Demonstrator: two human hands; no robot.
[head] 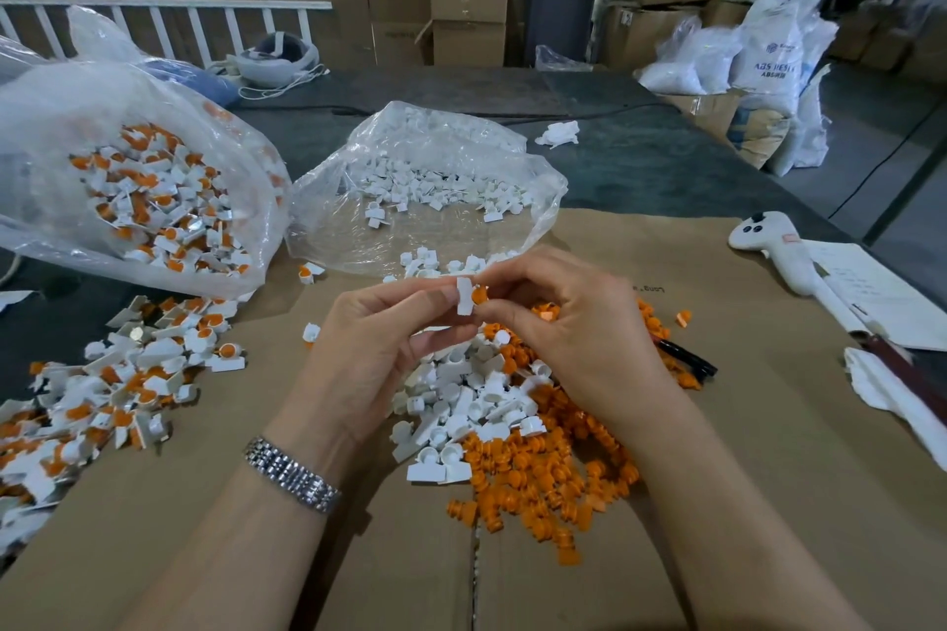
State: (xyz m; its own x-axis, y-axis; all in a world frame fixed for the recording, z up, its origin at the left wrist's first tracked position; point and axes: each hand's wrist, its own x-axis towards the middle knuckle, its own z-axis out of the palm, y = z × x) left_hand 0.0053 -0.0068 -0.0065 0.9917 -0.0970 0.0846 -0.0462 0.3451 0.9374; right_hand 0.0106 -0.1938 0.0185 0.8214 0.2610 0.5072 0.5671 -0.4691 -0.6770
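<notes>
Just above the loose parts pile [487, 405], the left hand [374, 343] is pinching a white cap [464, 296]. The right hand [579, 323], its grip pinching an orange plug [480, 296], is pressing it in. Pushing askew risks dropping the plug into that pile.

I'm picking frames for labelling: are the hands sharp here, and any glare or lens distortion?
Head view: left hand and right hand, pinching a white piece and an orange plug, are sharp; light is soft and even, shadows faint; glare whitens the plastic bag on the left; the wide lens stretches things toward the edges.
</notes>
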